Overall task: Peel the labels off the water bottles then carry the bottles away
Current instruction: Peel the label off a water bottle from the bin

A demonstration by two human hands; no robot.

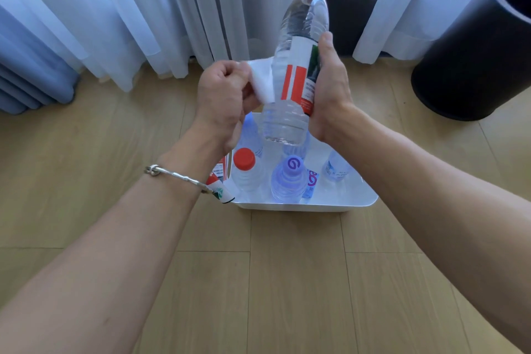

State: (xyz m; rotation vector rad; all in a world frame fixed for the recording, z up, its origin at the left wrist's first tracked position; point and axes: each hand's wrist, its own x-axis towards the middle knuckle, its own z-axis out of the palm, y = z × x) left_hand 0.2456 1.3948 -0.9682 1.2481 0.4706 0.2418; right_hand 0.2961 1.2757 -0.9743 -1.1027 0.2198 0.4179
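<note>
While gripping the red-capped bottle (pixel 298 37) above the white tub (pixel 301 205) with the right hand (pixel 327 89) curled round it as an anchor, pinching the half-freed label (pixel 263 80) out sideways in the left hand (pixel 224 95) to strip it.

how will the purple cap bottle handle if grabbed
The purple-capped bottle looks like thin ribbed plastic, so it probably dents when squeezed. It stands upright close to the red-capped bottle in the white bin, so lifting could tip that. Laid down, it would likely roll.
</note>
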